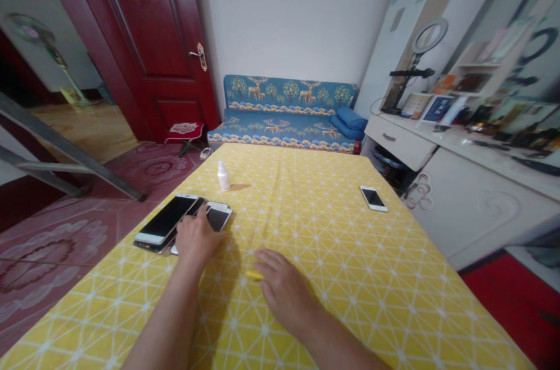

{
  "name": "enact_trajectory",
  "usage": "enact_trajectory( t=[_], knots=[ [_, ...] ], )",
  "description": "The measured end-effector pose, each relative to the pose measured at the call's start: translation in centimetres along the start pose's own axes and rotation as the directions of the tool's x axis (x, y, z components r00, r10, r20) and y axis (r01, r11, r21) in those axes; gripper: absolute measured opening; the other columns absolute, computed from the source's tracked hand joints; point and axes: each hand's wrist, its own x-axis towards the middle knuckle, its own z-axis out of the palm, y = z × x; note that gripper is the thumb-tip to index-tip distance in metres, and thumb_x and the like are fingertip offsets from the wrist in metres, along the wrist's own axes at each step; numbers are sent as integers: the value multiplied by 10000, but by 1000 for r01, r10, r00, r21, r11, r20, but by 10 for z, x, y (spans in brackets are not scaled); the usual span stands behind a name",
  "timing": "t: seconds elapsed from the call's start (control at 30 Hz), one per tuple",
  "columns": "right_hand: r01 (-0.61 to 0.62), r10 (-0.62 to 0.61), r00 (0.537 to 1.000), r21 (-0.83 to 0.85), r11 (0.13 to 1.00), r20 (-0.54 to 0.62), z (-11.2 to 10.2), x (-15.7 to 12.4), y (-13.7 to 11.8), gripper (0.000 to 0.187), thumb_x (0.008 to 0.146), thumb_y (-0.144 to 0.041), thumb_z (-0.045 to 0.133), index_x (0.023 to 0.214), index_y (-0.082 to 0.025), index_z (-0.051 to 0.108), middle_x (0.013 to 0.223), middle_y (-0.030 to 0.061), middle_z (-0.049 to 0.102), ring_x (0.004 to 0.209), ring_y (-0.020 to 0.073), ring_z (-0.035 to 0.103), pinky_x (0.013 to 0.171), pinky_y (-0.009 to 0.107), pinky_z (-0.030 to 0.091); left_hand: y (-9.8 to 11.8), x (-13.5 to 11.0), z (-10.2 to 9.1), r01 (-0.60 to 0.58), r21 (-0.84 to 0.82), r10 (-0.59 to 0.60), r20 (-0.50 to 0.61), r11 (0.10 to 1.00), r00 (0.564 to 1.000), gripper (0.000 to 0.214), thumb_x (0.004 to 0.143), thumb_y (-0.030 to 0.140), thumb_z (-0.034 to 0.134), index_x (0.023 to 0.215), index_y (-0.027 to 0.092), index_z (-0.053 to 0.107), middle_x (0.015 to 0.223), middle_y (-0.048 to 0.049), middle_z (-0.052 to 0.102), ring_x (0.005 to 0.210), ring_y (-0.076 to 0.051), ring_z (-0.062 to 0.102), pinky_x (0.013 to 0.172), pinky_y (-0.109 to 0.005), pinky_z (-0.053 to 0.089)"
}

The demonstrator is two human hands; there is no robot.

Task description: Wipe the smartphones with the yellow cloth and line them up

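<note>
My left hand (196, 236) lies over a group of smartphones at the left of the yellow patterned tablecloth (332, 276), its fingers on a white phone (217, 218). Whether it grips that phone I cannot tell. Beside it are a large white-edged phone with a black screen (166, 219) and a dark phone (151, 246) partly beneath. My right hand (284, 291) rests palm down with its fingers spread, and its fingertips are next to a small yellow object (254, 275). Farther off stand a small white dropper bottle (223, 176) and another white phone (373, 198).
A blue deer-patterned sofa (284, 119) stands beyond the table, next to a dark red door (149, 25). On the right is a white dresser (476, 201) with a ring light (431, 36). Metal bars (65, 148) slant in at the left, above a patterned floor.
</note>
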Motion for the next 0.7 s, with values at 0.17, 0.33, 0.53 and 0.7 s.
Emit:
enact_trajectory(
  t=[0.17,0.33,0.53,0.7],
  knots=[
    [-169,292,917,400,901,-271,-3,5,20,255,879,-241,485,1033,-211,686,1044,41,716,993,206,652,896,353,511,19,-3,-1,-3,-478,7,5,878,1000,854,640,442,715,1401,231,388,1100,-156,660,981,-351,630,793,-425,470],
    [-114,695,627,842,528,-351,-9,11,53,323,831,-514,545,930,-218,628,855,13,706,762,203,669,630,290,528,56,-28,18,521,-852,354,501,42,790,556,657,362,769,1139,146,593,950,-119,719,829,-245,681,739,-336,523],
    [-56,793,422,861,506,-439,-14,9,66,422,824,-532,550,1067,-193,618,1039,65,701,951,230,660,766,336,533,80,-49,31,849,-494,696,543,-188,470,367,831,376,591,1052,86,642,910,-146,724,795,-230,698,680,-293,528],
    [-81,487,624,569,818,-611,-22,5,50,349,913,-404,483,1176,-232,635,1279,69,614,1214,230,538,1025,417,420,84,-56,27,888,-397,827,402,-230,394,460,857,479,529,1158,137,593,1042,-151,694,924,-270,677,798,-377,512]
  ],
)
